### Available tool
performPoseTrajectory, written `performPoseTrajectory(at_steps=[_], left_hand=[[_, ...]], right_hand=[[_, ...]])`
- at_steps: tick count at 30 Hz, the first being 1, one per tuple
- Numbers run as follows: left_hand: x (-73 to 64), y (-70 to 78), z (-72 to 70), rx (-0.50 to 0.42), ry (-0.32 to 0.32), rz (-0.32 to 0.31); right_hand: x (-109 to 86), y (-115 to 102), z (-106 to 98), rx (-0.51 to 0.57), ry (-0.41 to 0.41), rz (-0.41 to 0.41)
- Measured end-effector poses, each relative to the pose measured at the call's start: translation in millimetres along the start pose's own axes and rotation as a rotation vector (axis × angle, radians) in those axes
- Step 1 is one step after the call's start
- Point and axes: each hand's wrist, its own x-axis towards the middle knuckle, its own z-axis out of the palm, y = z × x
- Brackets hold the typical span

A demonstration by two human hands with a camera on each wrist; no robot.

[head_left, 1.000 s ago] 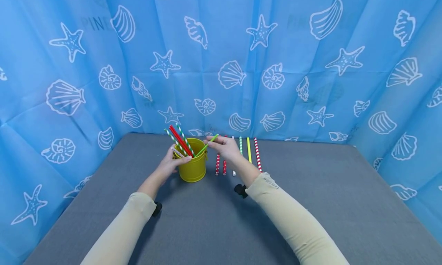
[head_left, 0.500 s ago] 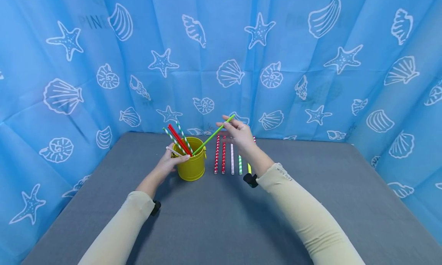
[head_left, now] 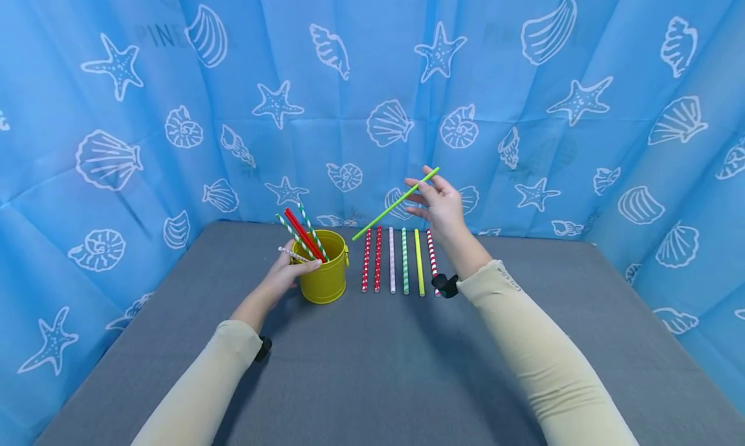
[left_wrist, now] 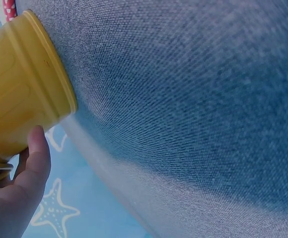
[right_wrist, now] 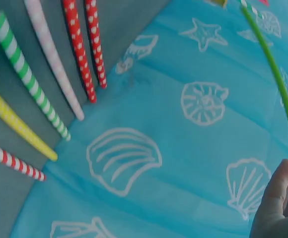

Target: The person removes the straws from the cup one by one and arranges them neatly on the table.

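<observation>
Up and to the right of the yellow bucket (head_left: 323, 284), my right hand (head_left: 447, 216) pinches a plain green paper straw (head_left: 396, 203) near its upper end. The straw slants, its lower end above and beside the bucket's rim. My left hand (head_left: 276, 276) grips the bucket's left side, thumb over the front rim. In the left wrist view a finger (left_wrist: 38, 144) lies against the bucket wall. Inside the bucket lean red straws (head_left: 304, 234), green-and-white striped straws (head_left: 288, 229) and a pale patterned straw (head_left: 291, 254) near my left hand.
Right of the bucket, several straws lie side by side on the grey table (head_left: 349, 368): red dotted (head_left: 377, 262), pale pink (head_left: 392, 262), green striped (head_left: 405, 262), yellow (head_left: 420, 263) and red striped (head_left: 432, 252). A blue shell-print curtain (head_left: 372, 77) hangs behind.
My right hand has moved up and right, drawing the green straw out of the bucket. My left hand stays on the bucket. The row of straws is less covered by my right hand.
</observation>
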Motion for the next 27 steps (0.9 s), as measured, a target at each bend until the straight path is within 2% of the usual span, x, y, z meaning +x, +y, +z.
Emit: performPoseTrajectory(at_steps=[3, 6, 15, 27], left_hand=[[-1.2, 0.7, 0.3, -0.009, 0.0, -0.001], [-2.3, 1.4, 0.5, -0.015, -0.003, 0.002], [-0.8, -0.7, 0.7, -0.008, 0.003, 0.024], [-0.7, -0.2, 0.9, -0.005, 0.009, 0.022]], right_hand=[[2.4, -2.7, -6.0, -0.02, 0.026, 0.033], [2.5, 2.0, -9.8, -0.084, 0.018, 0.093], [-8.6, 44.8, -8.0, -0.318, -0.121, 0.228], [-24.2, 83.9, -2.4, -0.384, -0.215, 0.33]])
